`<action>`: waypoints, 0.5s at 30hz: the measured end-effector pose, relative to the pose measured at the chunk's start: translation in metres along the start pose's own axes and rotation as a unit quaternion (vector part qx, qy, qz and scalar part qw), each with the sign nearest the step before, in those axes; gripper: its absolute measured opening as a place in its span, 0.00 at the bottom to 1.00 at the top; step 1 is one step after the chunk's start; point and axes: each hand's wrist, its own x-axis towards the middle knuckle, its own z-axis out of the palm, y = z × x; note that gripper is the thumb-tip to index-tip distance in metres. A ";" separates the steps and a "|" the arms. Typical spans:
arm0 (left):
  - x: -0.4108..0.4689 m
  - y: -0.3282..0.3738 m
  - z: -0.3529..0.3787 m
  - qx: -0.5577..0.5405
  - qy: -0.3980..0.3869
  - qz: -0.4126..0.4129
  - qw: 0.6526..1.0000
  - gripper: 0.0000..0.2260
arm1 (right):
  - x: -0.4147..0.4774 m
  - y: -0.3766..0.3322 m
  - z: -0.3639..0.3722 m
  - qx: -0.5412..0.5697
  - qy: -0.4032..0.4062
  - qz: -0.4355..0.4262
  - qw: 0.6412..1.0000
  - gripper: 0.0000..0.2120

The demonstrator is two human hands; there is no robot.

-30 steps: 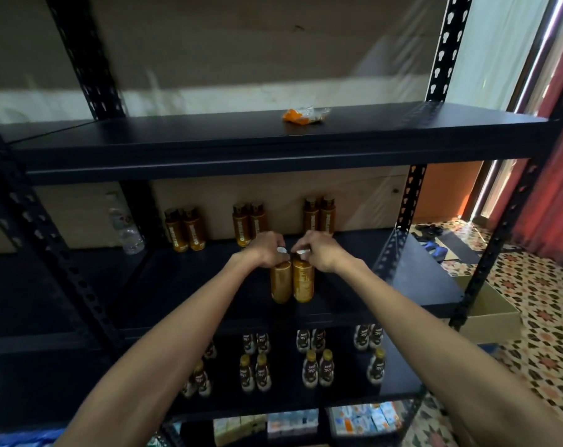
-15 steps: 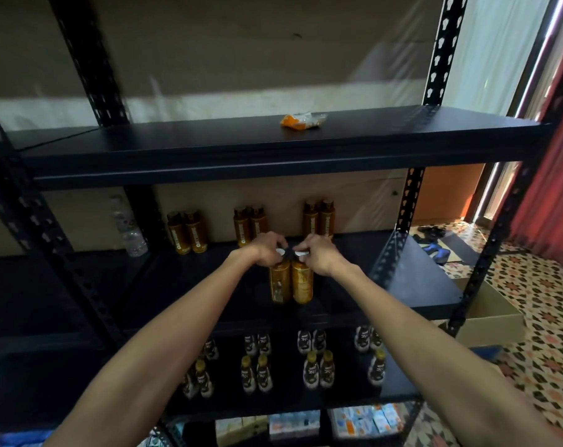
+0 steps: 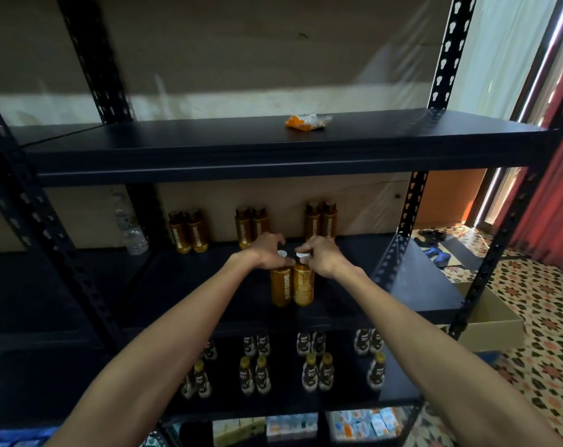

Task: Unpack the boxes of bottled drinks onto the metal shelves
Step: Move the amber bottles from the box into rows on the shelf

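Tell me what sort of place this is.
Probably a small stockroom or shop back room: black metal shelves lined with paired amber bottles, smaller drinks on the shelf below, and an open cardboard box on the patterned tile floor.

**Odds and ends around the room**

A crumpled orange-and-clear wrapper (image 3: 307,121) lies high at centre. At right, a red curtain (image 3: 554,195) hangs above a patterned tile floor (image 3: 544,304). Dark sandals (image 3: 430,234) and blue sandals (image 3: 434,253) sit on the floor at the far right.

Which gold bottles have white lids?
The front pair, held at the tops by the left hand and right hand. The back pairs have brown lids.
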 end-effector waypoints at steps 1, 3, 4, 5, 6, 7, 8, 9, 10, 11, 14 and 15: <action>0.000 0.001 0.002 0.009 0.015 0.000 1.000 0.24 | 0.000 0.000 0.000 -0.001 0.000 -0.001 1.000 0.16; 0.003 0.001 0.006 0.014 0.028 0.009 0.999 0.20 | 0.000 0.001 -0.001 -0.009 -0.005 -0.003 1.000 0.16; 0.003 0.000 0.006 0.009 0.026 0.016 1.000 0.20 | 0.001 0.002 -0.002 -0.015 -0.007 -0.004 1.000 0.16; 0.004 -0.002 0.005 0.003 0.021 0.022 1.000 0.21 | 0.001 0.002 -0.003 -0.023 -0.010 -0.007 1.000 0.16; 0.004 -0.004 0.005 -0.005 0.016 0.026 1.000 0.22 | 0.002 0.001 -0.004 -0.034 -0.016 -0.010 0.999 0.17; 0.004 -0.006 0.005 -0.016 0.015 0.027 0.999 0.22 | 0.002 0.000 -0.005 -0.050 -0.026 -0.013 0.998 0.18; 0.004 -0.008 0.004 -0.025 0.015 0.028 0.999 0.22 | 0.003 -0.001 -0.005 -0.068 -0.038 -0.016 0.997 0.19; 0.003 -0.010 0.004 -0.030 0.016 0.030 0.999 0.22 | 0.005 -0.002 -0.006 -0.086 -0.053 -0.016 0.995 0.22; 0.003 -0.011 0.004 -0.031 0.017 0.032 0.999 0.23 | 0.006 -0.004 -0.008 -0.101 -0.067 -0.016 0.992 0.24; 0.003 -0.012 0.005 -0.031 0.019 0.032 0.999 0.24 | 0.007 -0.006 -0.011 -0.113 -0.075 -0.015 0.991 0.24; 0.005 -0.014 0.010 -0.025 0.025 0.024 0.999 0.26 | 0.005 -0.010 -0.016 -0.120 -0.064 -0.006 0.991 0.19; 0.005 -0.014 0.011 -0.024 0.029 0.019 0.999 0.26 | 0.004 -0.010 -0.016 -0.111 -0.057 0.001 0.992 0.18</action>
